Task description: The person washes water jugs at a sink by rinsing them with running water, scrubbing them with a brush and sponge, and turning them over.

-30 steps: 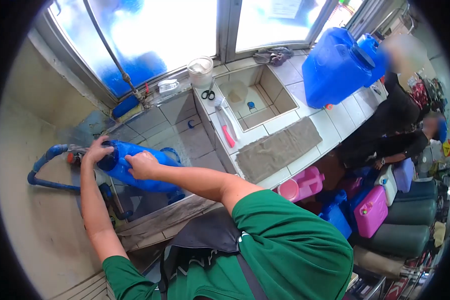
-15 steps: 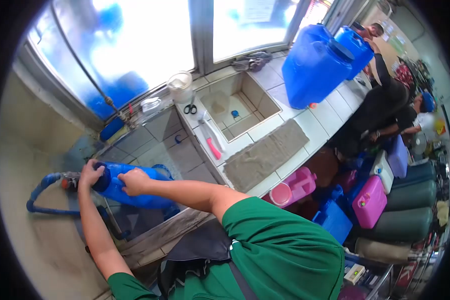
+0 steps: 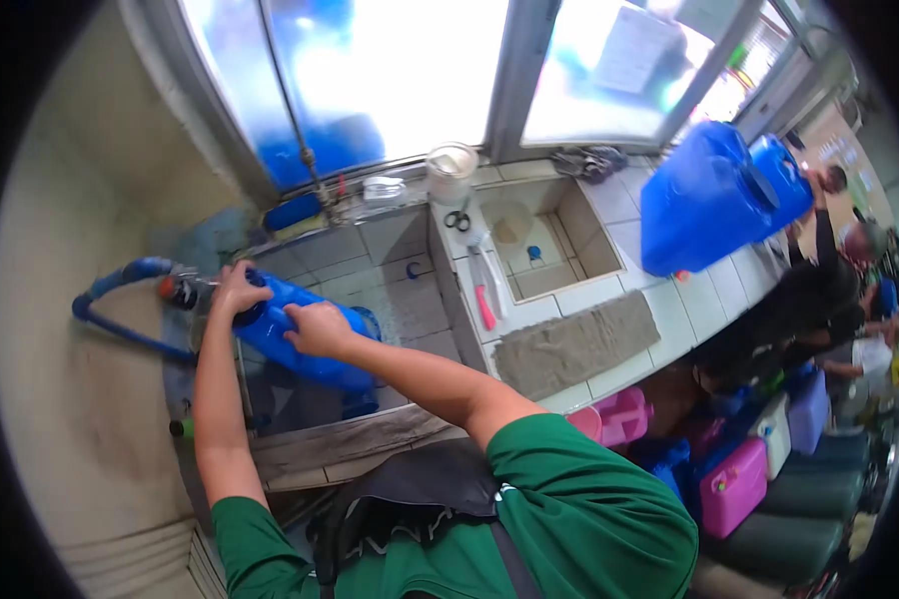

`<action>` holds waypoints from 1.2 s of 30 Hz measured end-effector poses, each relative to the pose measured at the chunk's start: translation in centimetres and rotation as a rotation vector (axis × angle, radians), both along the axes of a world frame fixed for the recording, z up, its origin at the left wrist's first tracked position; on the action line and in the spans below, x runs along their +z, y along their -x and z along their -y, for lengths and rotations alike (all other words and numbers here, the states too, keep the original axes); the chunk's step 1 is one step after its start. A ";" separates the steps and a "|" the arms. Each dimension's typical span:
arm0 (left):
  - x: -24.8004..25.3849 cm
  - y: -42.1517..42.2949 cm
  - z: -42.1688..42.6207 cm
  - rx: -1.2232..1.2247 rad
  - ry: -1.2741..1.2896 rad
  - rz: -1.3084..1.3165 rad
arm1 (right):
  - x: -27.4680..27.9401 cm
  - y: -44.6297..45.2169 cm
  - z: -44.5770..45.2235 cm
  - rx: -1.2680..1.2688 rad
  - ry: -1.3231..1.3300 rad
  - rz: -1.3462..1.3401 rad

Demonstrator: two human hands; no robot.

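A blue water jug [image 3: 315,361] lies tilted in the tiled basin [image 3: 407,331], its dark cap end toward the wall. My left hand [image 3: 236,294] is closed around the cap [image 3: 253,299] at that end. My right hand [image 3: 322,329] is curled on the upper side of the jug, apparently round its handle, which the fingers hide. Just left of my left hand is a valve with an orange part [image 3: 167,288], joined to a blue pipe [image 3: 110,285] along the wall.
Right of the basin are a brush with a pink handle [image 3: 484,306], scissors [image 3: 457,221], a white tub [image 3: 451,172], a small sink [image 3: 581,240] and a grey cloth [image 3: 579,342]. A large blue jug [image 3: 694,210] stands farther along. Beyond it, a person in black [image 3: 784,319] holds another jug.
My view has swung left, so the scene sits farther right and a little lower. Both hands stay on the blue jug. The person in black still holds the other jug.
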State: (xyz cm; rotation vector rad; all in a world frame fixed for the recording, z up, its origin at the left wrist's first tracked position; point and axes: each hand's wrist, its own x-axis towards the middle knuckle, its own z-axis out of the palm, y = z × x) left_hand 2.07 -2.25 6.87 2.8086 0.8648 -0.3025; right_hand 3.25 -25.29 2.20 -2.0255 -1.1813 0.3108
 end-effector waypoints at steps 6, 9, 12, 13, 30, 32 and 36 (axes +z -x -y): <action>3.8 0.5 4.2 0.360 -0.221 0.202 | -0.3 -0.8 -0.2 -0.034 -0.006 -0.015; 4.0 1.4 3.5 0.200 -0.135 0.517 | -0.5 -2.1 -0.9 0.014 0.038 -0.173; 0.8 1.1 0.8 0.238 0.551 1.045 | -0.8 -4.1 -4.3 -0.034 -0.307 -0.398; -1.3 1.6 -0.8 0.331 0.973 1.252 | 0.1 -4.1 -5.2 -0.098 -0.353 -0.468; -5.5 7.4 3.5 0.947 1.189 1.697 | 7.0 -2.4 -14.5 0.052 -0.177 0.087; -2.3 7.8 2.8 0.804 0.825 1.399 | 2.6 -4.9 -15.1 -0.022 -0.275 -0.207; 2.7 7.0 0.1 0.493 0.777 0.993 | 1.2 -6.1 -12.5 0.059 -0.309 -0.978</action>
